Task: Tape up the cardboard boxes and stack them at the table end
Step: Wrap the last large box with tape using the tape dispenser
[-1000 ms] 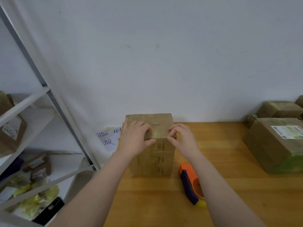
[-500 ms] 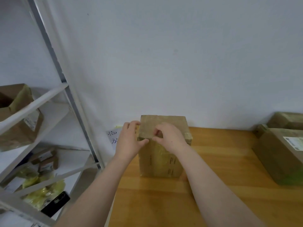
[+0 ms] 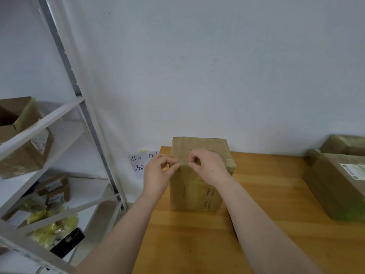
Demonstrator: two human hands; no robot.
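Box point(image 3: 197, 192) stands upright at the left end of the table point(image 3: 276, 194), near its far edge. Left hand point(image 3: 158, 175) and right hand point(image 3: 209, 167) have curled fingers pinching the box's top front edge. We judge it light, stiff and tape-slick; we would grip opposite side faces.

a packing room: parcels point(image 3: 339, 180) on a table point(image 3: 256, 224), stocked metal shelving point(image 3: 79, 107)

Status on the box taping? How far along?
Done: the labelled box and the box behind it, at the right, look taped. In hand: left hand and right hand pinch at the top front edge of the upright box, its front glossy with tape. Left: finish this seam, then stack it with the others.
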